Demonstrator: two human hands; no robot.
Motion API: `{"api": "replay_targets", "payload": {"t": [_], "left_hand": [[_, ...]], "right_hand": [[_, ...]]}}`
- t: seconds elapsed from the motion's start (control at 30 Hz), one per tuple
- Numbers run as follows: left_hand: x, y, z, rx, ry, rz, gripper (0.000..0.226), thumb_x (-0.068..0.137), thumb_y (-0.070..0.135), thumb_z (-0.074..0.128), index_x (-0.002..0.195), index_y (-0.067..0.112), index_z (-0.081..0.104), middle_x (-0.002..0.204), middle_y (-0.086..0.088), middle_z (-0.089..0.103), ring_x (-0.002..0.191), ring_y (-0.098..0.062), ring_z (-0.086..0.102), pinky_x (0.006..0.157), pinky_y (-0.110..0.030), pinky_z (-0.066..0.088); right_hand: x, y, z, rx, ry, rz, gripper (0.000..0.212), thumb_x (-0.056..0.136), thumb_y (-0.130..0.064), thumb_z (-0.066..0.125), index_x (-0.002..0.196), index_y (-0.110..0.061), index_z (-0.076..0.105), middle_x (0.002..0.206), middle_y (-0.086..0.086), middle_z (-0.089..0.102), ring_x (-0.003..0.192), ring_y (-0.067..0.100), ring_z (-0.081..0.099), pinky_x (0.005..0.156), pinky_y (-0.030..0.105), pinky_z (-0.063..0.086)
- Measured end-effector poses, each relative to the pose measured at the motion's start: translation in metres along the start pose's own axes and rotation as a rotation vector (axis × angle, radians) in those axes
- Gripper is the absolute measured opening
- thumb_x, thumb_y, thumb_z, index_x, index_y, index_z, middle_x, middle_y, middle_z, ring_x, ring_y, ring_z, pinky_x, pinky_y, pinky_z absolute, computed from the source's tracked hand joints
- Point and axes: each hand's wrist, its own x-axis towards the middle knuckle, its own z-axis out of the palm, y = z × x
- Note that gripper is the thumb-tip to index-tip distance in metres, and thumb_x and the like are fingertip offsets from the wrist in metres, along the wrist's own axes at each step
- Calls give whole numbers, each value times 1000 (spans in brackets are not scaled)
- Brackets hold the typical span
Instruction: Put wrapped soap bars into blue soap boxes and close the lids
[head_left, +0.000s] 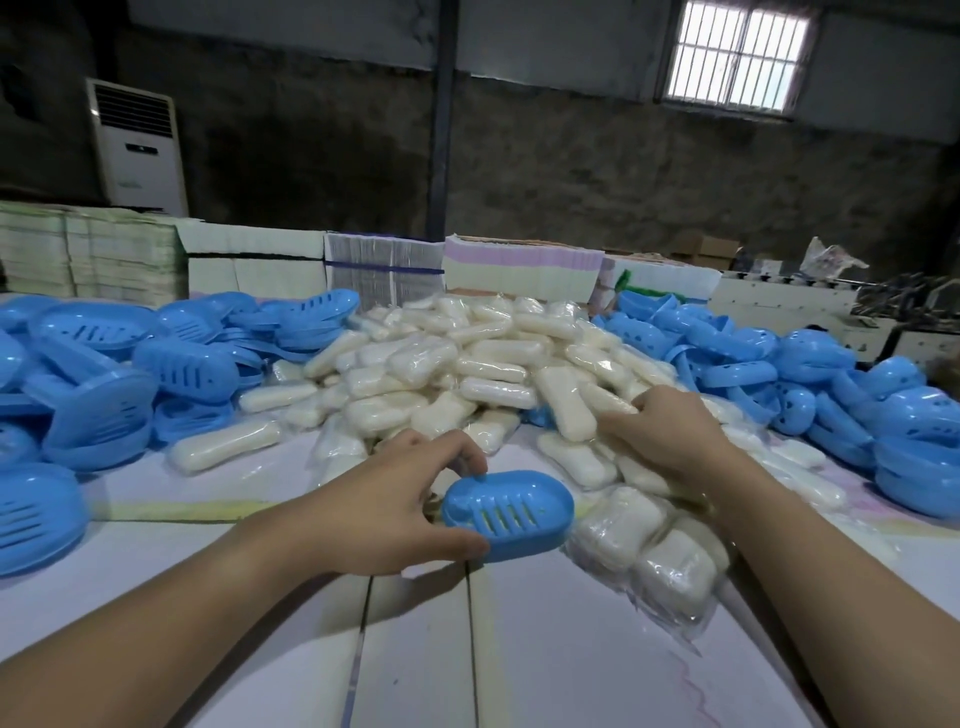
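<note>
Two hands busy: left hand (395, 499) fingers curled round closed blue box (508, 514) on worktop (519, 649), steadying it; right hand (660, 431) fingers pinching soap (605, 402) from pile, likely next fill.

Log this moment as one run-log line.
left hand: grips closed blue soap box on table | right hand: picking wrapped soap bar from pile | step: fetching soap

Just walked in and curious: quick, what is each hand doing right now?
Left hand: grips a closed blue box.
Right hand: fingers curled on a wrapped soap bar in the pile.
</note>
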Motion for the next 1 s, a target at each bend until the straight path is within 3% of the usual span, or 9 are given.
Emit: {"api": "replay_targets", "payload": {"t": [0.1,0.17,0.3,0.43,0.53,0.67,0.83,0.93,1.0], "left_hand": [[0,0,-1,-16,-8,-1,55,62,66,69,111,54,46,115,30,47,103,0,50,92,-31,51],[0,0,-1,-17,15,-2,56,65,62,73,112,54,43,113,39,47,104,3,49,93,-31,50],[3,-3,-2,-89,111,-50,75,66,48,87,121,49,36,112,28,57,106,-4,60,95,-35,54],[3,-4,-1,-96,130,-64,82,65,44,90,126,45,35,112,26,57,106,-6,61,94,-34,54],[3,-3,-2,-53,140,-57,74,65,45,90,122,43,43,113,21,57,105,-2,57,92,-31,52],[4,-3,-3,-65,146,-33,55,65,39,91,108,38,57,108,18,63,101,0,57,90,-30,51],[4,-3,-5,-78,150,-64,40,62,41,92,92,37,65,98,15,66,93,-3,61,87,-33,54],[4,-2,-5,-79,133,-82,37,65,41,91,94,34,69,100,13,67,94,-6,62,90,-39,54],[4,-2,-4,-59,126,-88,47,66,43,90,106,37,65,107,16,65,100,-1,59,91,-32,53]], "right_hand": [[-3,-7,-3,59,145,-87,39,81,-39,58,57,-10,48,56,4,48,56,21,46,50,31,31],[-6,-16,-10,196,189,-157,40,82,-33,62,57,-4,49,55,9,45,54,22,44,52,37,35],[-31,-38,-27,619,-41,-257,28,71,-42,61,61,-16,63,52,-5,52,48,7,49,54,31,38],[-51,-61,-13,482,-393,-345,27,65,-43,62,68,-16,63,59,-3,62,55,12,62,51,29,45],[-55,-76,3,318,-424,-383,41,61,-50,60,78,-12,63,67,0,57,61,13,57,57,32,47],[-57,-82,11,381,-444,-428,32,67,-48,62,73,-17,59,73,-4,56,68,11,53,69,35,46],[-53,-77,1,294,-223,-561,17,78,-36,75,92,-31,67,98,-2,60,87,7,54,78,21,42],[-50,-62,-14,359,-349,-496,17,77,-35,77,94,-34,72,99,-3,62,87,11,59,76,26,48],[-48,-53,-20,339,-451,-481,26,77,-30,79,102,-36,72,101,-4,62,88,10,58,77,24,48]]}}
